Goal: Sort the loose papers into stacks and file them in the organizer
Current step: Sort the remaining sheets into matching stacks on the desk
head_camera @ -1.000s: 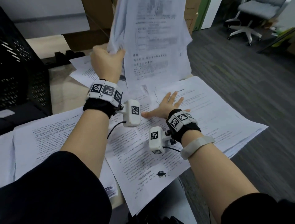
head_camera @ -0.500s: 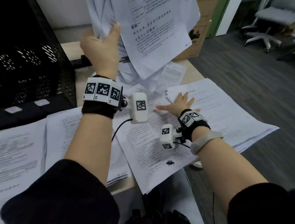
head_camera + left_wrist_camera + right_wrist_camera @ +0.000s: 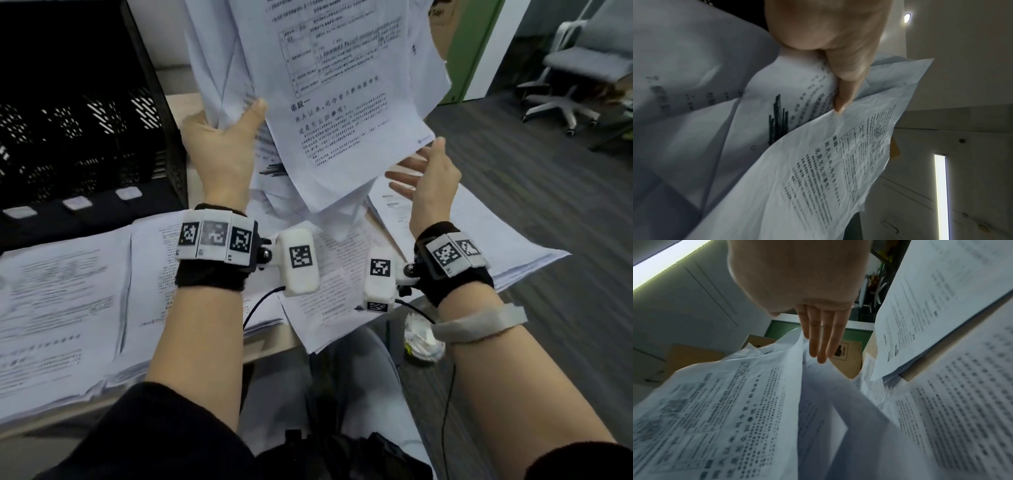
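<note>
My left hand [image 3: 222, 140] grips a bundle of printed sheets [image 3: 329, 89] by its left edge and holds it up over the desk; in the left wrist view the thumb [image 3: 846, 78] pinches those sheets [image 3: 818, 162]. My right hand [image 3: 428, 171] is raised off the desk with its fingers straight, just beside the bundle's lower right corner and holding nothing. In the right wrist view the straight fingers [image 3: 822, 339] reach toward the hanging sheets [image 3: 735, 402]. The black mesh organizer [image 3: 78, 113] stands at the back left.
More loose papers [image 3: 61, 301] lie spread over the desk at the left and a pile [image 3: 479, 240] at the right overhangs the desk edge. A cardboard box [image 3: 844, 352] stands behind the desk. An office chair [image 3: 575, 68] is on the floor at the far right.
My left hand has lifted the bundle higher and nearer. My right hand has left the papers on the desk and risen toward the bundle's lower right corner.
</note>
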Action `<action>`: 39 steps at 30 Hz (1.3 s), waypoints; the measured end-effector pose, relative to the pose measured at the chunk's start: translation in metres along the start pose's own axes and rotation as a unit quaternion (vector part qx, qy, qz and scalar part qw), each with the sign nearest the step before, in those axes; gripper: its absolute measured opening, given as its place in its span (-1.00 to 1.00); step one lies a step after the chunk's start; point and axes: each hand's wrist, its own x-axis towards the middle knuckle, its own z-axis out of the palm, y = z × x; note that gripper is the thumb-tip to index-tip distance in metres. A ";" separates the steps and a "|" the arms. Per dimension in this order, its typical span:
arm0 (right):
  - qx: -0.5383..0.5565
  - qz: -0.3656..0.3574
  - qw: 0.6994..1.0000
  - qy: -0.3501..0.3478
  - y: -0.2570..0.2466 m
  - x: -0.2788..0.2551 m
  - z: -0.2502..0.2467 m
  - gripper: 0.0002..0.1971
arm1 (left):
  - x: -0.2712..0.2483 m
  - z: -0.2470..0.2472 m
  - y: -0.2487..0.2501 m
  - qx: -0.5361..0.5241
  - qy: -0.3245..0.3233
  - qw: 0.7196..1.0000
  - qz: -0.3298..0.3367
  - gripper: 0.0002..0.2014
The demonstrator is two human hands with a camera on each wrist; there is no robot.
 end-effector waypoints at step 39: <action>0.134 -0.021 0.971 -0.196 0.031 -0.123 0.010 -0.60 | -0.093 -0.127 0.020 0.113 0.065 0.985 -0.113 -0.66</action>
